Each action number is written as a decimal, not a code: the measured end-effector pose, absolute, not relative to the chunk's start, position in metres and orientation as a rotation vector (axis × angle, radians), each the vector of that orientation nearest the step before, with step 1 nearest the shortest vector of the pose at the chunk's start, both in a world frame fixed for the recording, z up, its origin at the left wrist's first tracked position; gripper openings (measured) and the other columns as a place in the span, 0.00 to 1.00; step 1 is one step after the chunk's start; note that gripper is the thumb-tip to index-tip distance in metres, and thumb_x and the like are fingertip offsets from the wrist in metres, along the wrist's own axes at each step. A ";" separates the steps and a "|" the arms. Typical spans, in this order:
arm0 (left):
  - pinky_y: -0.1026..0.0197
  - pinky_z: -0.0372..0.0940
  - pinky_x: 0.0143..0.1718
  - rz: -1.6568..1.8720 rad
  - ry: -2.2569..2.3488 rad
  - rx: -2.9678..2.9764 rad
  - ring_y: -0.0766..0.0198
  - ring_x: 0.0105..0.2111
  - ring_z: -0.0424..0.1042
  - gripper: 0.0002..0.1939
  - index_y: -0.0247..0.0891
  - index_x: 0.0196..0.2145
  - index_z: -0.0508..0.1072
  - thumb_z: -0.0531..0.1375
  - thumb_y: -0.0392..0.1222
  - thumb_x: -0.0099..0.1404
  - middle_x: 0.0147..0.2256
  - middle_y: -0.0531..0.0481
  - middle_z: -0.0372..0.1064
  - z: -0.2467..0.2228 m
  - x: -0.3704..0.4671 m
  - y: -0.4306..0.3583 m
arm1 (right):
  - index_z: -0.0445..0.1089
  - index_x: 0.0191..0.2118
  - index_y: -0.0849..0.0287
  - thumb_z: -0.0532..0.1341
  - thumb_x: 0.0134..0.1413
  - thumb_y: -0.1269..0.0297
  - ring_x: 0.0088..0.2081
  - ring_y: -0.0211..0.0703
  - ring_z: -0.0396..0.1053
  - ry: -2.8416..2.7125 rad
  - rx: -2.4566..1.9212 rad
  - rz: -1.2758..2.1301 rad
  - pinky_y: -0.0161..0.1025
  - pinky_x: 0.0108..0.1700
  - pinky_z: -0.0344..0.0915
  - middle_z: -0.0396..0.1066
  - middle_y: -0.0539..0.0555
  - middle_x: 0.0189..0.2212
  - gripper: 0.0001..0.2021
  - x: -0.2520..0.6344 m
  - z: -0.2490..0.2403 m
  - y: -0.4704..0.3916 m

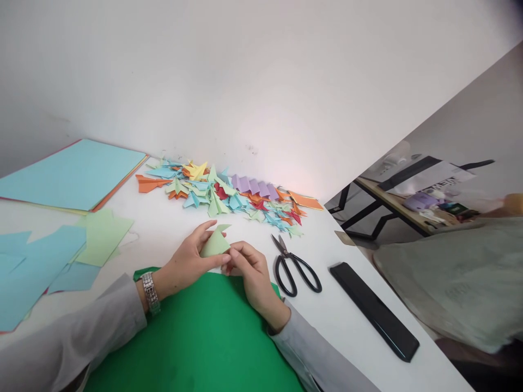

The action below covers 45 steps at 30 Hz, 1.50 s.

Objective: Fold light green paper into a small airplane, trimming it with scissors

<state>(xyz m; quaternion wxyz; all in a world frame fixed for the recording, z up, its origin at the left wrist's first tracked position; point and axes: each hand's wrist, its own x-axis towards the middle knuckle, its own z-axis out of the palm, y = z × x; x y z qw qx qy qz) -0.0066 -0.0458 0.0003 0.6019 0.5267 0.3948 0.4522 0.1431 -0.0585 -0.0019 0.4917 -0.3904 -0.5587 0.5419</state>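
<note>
A small light green folded paper [216,245] is held above the table's front edge, with a thin pointed flap sticking up at its top. My left hand [190,258] grips it from the left, fingers behind and thumb along the lower edge; a metal watch circles that wrist. On the right, my right hand [253,272] pinches the paper's lower right corner between thumb and fingers. Beyond both hands lies a long pile of folded paper pieces [216,196] in several colours. Black-handled scissors [292,267] rest open on the table, right of my right hand.
Large coloured sheets [77,174] lie at the back left, with cut blue and green pieces [61,256] nearer. A long black object [373,310] sits at the right on the white table [327,326]. Green cloth [196,337] covers my lap. Another table [392,201] stands far right.
</note>
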 end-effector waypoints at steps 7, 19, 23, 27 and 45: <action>0.52 0.55 0.56 1.041 0.928 1.331 0.53 0.58 0.56 0.38 0.38 0.56 0.58 0.66 0.38 0.49 0.55 0.40 0.61 -0.004 -0.006 -0.045 | 0.67 0.26 0.59 0.62 0.49 0.55 0.21 0.34 0.62 -1.279 -1.004 1.343 0.33 0.25 0.60 0.65 0.47 0.18 0.12 0.143 -0.005 -0.057; 0.62 0.64 0.25 1.276 1.172 1.099 0.62 0.27 0.69 0.26 0.39 0.52 0.64 0.60 0.42 0.54 0.35 0.49 0.71 -0.001 -0.017 -0.037 | 0.63 0.22 0.59 0.59 0.49 0.60 0.18 0.34 0.62 -1.163 -1.194 1.023 0.33 0.24 0.61 0.65 0.46 0.15 0.11 0.146 -0.009 -0.047; 0.58 0.67 0.29 1.270 1.191 1.166 0.60 0.30 0.71 0.30 0.42 0.55 0.62 0.60 0.41 0.53 0.40 0.47 0.71 0.000 -0.017 -0.037 | 0.63 0.30 0.58 0.61 0.46 0.64 0.20 0.35 0.63 -1.158 -1.116 0.990 0.33 0.24 0.61 0.65 0.45 0.20 0.06 0.147 -0.013 -0.045; 0.56 0.67 0.38 1.318 1.167 1.251 0.58 0.37 0.71 0.33 0.43 0.58 0.59 0.60 0.40 0.53 0.46 0.46 0.68 -0.001 -0.019 -0.036 | 0.69 0.39 0.56 0.57 0.48 0.68 0.23 0.34 0.60 -1.281 -1.096 0.931 0.33 0.25 0.58 0.61 0.46 0.23 0.10 0.152 -0.013 -0.045; 0.50 0.59 0.52 1.201 1.003 1.210 0.50 0.55 0.61 0.36 0.48 0.61 0.53 0.58 0.43 0.56 0.56 0.48 0.62 0.002 -0.027 -0.027 | 0.76 0.35 0.52 0.65 0.41 0.69 0.37 0.42 0.69 -1.419 -0.940 1.311 0.38 0.36 0.66 0.71 0.52 0.37 0.11 0.158 -0.011 -0.037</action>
